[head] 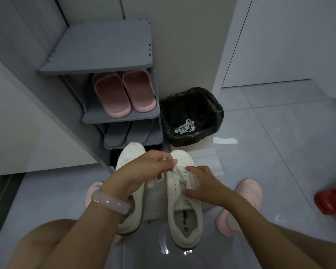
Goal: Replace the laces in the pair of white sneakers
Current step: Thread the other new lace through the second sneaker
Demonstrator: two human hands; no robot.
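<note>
The left white canvas sneaker (131, 193) lies largely hidden under the left hand (144, 171) and its forearm; its eyelets cannot be seen. The red plastic object (332, 202) is cut off by the right edge, its kind untellable. The dark grey slippers (116, 135) sit half hidden in the lowest visible grey shelf (124, 117). The insole print of the right white sneaker (184, 206) is too small to read.

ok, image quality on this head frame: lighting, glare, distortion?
Head view: dim, flat indoor light, soft shadows; glare streaks on the glossy floor near the bottom; wide-angle bending at the edges, cabinet lines curve; left hand, right hand and lace look slightly soft; black bin interior is nearly crushed to black.
</note>
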